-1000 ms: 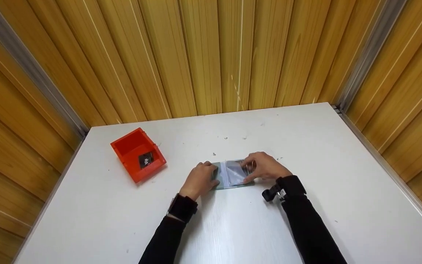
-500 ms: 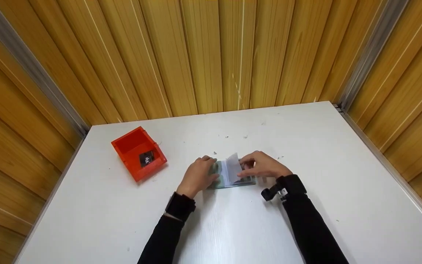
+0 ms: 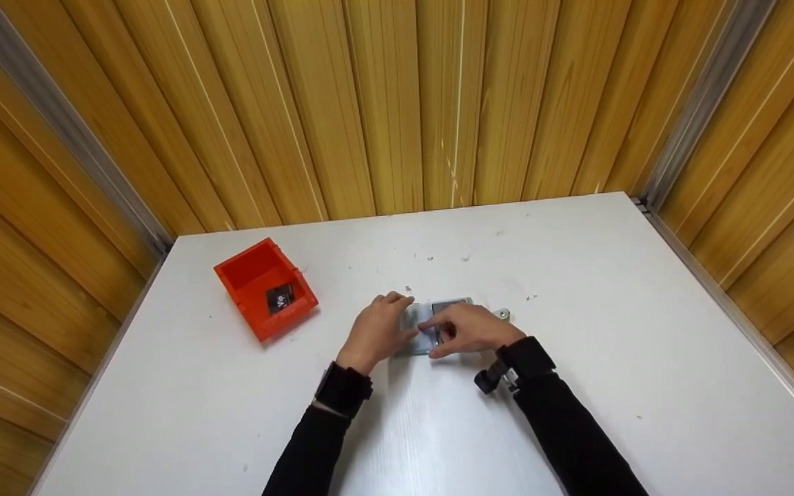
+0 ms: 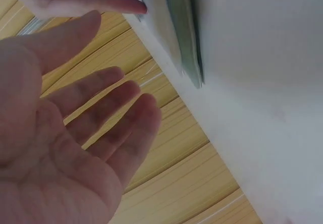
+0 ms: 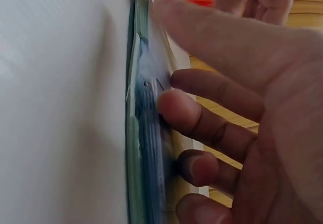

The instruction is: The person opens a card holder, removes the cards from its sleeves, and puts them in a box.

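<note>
A white table (image 3: 576, 413) supports the wallet (image 3: 424, 313), which serves as the reference point below. Nearest, two black sleeves (image 3: 307, 451) reach in from the near side of the wallet, one on each side. Each ends at a black wristband (image 3: 343, 391); a small black camera (image 3: 486, 380) projects from the right one, to the near right of the wallet.

The wallet lies unfolded between the hands, its green cover against the table and its pages (image 5: 151, 153) uppermost. The left hand (image 3: 373, 331) is at the left edge of the wallet, fingers extended, slightly bent and spread, thumb apart; it has hold of nothing. Contact with the edge cannot be confirmed. The right hand (image 3: 469, 327) is above the right half of the wallet. Its index finger points left, tip at the pages near the middle; the remaining fingers are loosely bent and the thumb is apart. It grips nothing.

A green tab (image 3: 502, 315) with a round stud projects to the right of the wallet, beyond the right hand.

To the far left of the wallet, well apart, stands a red box (image 3: 287, 318). A black card (image 3: 280, 298) lettered "Vip" lies inside. Farthest beyond the wallet stands a yellow wood-grain wall (image 3: 397, 103).
</note>
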`<state>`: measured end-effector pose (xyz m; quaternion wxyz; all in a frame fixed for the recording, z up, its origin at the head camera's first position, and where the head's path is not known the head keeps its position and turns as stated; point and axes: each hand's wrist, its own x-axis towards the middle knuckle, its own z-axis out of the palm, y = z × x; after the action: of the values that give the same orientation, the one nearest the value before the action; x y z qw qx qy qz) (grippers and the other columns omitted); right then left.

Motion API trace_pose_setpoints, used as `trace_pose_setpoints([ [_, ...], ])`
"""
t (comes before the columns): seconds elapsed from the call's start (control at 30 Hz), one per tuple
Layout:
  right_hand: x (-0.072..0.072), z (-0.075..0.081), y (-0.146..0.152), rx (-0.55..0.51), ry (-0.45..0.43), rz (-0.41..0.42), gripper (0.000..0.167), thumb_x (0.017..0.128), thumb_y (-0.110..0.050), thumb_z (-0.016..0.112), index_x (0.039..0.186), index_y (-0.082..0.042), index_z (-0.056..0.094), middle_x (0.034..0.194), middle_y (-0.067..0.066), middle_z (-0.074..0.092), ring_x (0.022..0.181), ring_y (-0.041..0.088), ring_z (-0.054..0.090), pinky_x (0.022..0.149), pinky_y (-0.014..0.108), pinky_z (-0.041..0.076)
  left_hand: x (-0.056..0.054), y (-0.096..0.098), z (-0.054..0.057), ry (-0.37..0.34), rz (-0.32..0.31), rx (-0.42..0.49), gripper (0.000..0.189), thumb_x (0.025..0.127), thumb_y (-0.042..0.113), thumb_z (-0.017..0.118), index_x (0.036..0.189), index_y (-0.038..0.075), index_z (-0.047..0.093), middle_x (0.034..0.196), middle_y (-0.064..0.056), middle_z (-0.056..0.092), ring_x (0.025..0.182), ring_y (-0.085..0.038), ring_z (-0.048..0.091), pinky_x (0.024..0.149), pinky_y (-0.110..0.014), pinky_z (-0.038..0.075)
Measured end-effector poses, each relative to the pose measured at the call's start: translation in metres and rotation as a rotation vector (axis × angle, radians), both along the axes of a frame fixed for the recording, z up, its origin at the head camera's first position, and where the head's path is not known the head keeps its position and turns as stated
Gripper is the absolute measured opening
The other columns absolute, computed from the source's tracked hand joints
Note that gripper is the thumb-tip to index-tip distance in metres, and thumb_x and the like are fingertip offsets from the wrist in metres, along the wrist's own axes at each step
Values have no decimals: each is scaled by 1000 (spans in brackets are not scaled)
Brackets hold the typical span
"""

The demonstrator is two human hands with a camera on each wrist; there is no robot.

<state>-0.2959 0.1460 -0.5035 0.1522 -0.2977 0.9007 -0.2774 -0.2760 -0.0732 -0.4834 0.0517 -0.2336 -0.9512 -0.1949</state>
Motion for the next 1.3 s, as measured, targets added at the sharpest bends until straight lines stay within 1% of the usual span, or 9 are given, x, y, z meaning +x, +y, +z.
trace_pose_setpoints([
  [0.17,-2,-2,2,-1,3,-8,54,87,-32,84,137,-19,69,70,-11,55,65,4,49,63,23,40,2,2,-7,-63,-18,-77,57,87,21,85,137,5,65,134,-16,67,121,-34,65,102,-45,55],
  [0.4,-9,-5,24,-74,-32,-96,66,84,-33,87,143,-17,64,77,-2,58,70,11,51,63,25,40,4,0,-13,-74,-81,-115,49,87,15,83,135,15,71,123,-14,72,114,-32,68,98,-44,57],
  [0.5,-12,-6,34,-68,-43,-160,74,78,-33,92,144,-16,63,103,6,70,90,16,57,81,31,47,5,0,-13,-75,-81,-122,43,89,14,82,131,15,74,122,-13,73,114,-31,68,98,-43,57],
  [0.6,-14,-6,42,-58,-58,-209,79,73,-30,96,144,-17,63,126,7,67,105,20,53,94,36,45,6,0,-13,-74,-73,-139,39,89,15,82,127,13,76,123,-14,73,113,-31,68,98,-43,57],
  [0.63,-14,-7,44,-61,-65,-219,80,72,-29,96,143,-16,63,124,7,67,104,20,53,94,36,45,6,0,-13,-77,-69,-146,38,89,16,81,127,14,76,123,-14,73,114,-31,68,98,-43,57],
  [0.83,-18,-9,53,-101,-103,-222,83,70,-24,98,144,-12,62,73,-1,55,67,14,50,61,26,40,7,1,-12,-88,-39,-175,36,91,18,80,127,15,76,125,-13,72,114,-30,67,99,-43,57],
  [1.07,-20,-8,55,-106,-109,-216,82,69,-25,98,143,-11,63,73,-2,56,66,13,51,61,25,41,8,12,-15,8,24,-204,28,90,19,81,117,12,79,113,-11,75,104,-27,68,91,-39,59],
  [1.17,-20,-7,56,-93,-106,-217,82,70,-24,97,143,-11,63,73,-2,56,66,12,50,60,24,40,5,26,-20,-22,26,-80,31,93,18,78,120,3,75,116,-14,74,108,-29,68,96,-40,57],
  [1.3,-20,-6,59,-88,-106,-224,81,70,-22,97,143,-11,63,69,-3,58,63,11,51,58,24,39,-1,44,-24,-252,33,285,42,98,17,69,133,-7,62,124,-20,69,114,-31,65,102,-45,54],
])
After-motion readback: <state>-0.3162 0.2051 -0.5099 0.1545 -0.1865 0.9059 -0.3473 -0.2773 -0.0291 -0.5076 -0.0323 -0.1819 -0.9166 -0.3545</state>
